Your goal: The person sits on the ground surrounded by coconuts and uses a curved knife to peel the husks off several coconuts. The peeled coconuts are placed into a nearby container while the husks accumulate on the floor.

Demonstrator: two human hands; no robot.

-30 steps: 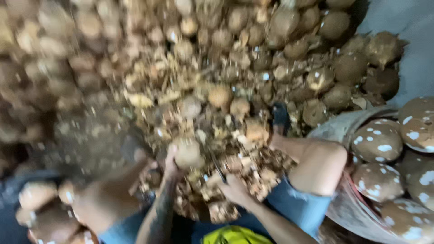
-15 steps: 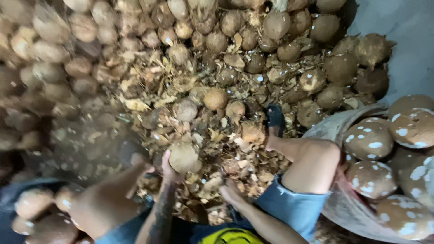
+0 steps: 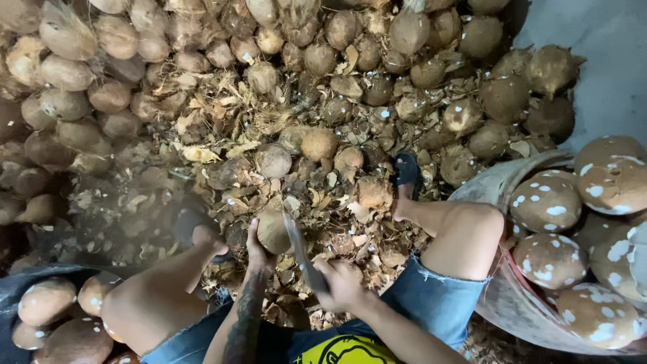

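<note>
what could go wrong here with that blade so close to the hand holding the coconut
The left hand grips the coconut right beside the knife held by the right hand, so a slipped cut could catch its fingers. Bare knees flank the blade, so a glancing stroke might hit a leg. Loose husk scraps underfoot could shift.

A seated person in frayed blue denim shorts (image 3: 438, 296), a yellow-printed dark shirt (image 3: 340, 349) and dark sandals (image 3: 407, 170); the left forearm (image 3: 244, 317) is tattooed, lower centre frame.
</note>
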